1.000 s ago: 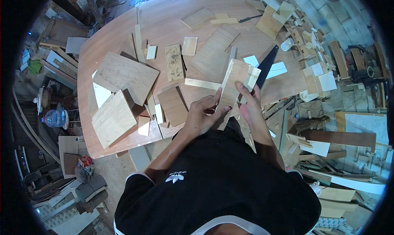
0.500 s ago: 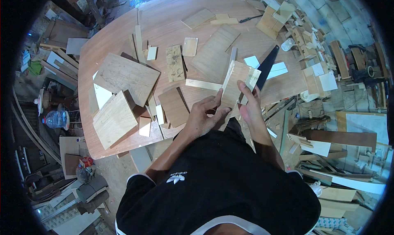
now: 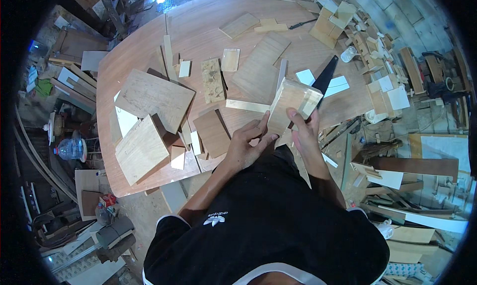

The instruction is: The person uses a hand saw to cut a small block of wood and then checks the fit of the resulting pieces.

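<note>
I hold a pale rectangular wooden piece point(image 3: 299, 97) at the table's near edge with both hands. My left hand point(image 3: 250, 141) grips its lower left, fingers bent along the edge. My right hand point(image 3: 307, 130) grips its right part, thumb across the upper face. A black-bladed saw point(image 3: 326, 73) lies just beyond the piece at the right; its handle is hidden. A narrow pale strip point(image 3: 246, 105) lies left of the piece, and a brown board point(image 3: 211, 131) lies near my left hand.
The wooden table point(image 3: 144, 46) carries several loose boards, including a large one point(image 3: 154, 96), and white offcuts point(image 3: 337, 86). Stacked wood pieces point(image 3: 375, 73) crowd its right side. A blue-tinted water bottle point(image 3: 69, 148) stands off the left edge, and planks point(image 3: 412, 165) lean at the right.
The held piece and both hands have moved slightly down in the picture. My right thumb sits a little lower on the piece. The surroundings have shifted slightly with the camera.
</note>
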{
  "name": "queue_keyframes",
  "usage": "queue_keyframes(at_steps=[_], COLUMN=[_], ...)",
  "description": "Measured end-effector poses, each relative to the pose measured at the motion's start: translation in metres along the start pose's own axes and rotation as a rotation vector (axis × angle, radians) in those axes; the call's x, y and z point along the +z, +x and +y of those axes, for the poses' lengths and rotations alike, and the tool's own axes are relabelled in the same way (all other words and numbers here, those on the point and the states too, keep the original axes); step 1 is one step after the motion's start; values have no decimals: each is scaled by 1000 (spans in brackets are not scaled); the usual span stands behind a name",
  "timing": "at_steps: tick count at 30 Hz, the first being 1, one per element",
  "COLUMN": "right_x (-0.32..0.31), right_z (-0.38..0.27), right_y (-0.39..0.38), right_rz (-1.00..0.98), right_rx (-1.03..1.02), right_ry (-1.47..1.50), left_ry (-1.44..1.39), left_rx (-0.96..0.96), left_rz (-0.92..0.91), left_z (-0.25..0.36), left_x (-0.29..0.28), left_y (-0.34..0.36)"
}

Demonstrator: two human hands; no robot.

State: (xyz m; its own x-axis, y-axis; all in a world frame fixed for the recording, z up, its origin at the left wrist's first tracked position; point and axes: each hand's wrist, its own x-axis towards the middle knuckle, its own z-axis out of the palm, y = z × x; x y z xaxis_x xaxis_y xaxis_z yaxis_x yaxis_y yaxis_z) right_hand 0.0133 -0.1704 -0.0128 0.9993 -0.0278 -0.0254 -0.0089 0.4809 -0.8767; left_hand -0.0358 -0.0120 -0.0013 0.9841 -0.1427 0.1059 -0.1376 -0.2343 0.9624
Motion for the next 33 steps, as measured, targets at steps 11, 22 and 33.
queue_keyframes(at_steps=[11, 22, 33], right_x=[15, 14, -73], right_z=[-37, -33, 67], right_y=[-7, -6, 29], right_rz=[-191, -159, 35], right_rx=[-158, -139, 91], right_ry=[-244, -242, -536], left_ry=[-14, -168, -209], left_rx=[145, 24, -464], left_rz=[27, 44, 341], left_z=[-2, -7, -149], left_x=[-6, 0, -29], left_y=[-2, -1, -9])
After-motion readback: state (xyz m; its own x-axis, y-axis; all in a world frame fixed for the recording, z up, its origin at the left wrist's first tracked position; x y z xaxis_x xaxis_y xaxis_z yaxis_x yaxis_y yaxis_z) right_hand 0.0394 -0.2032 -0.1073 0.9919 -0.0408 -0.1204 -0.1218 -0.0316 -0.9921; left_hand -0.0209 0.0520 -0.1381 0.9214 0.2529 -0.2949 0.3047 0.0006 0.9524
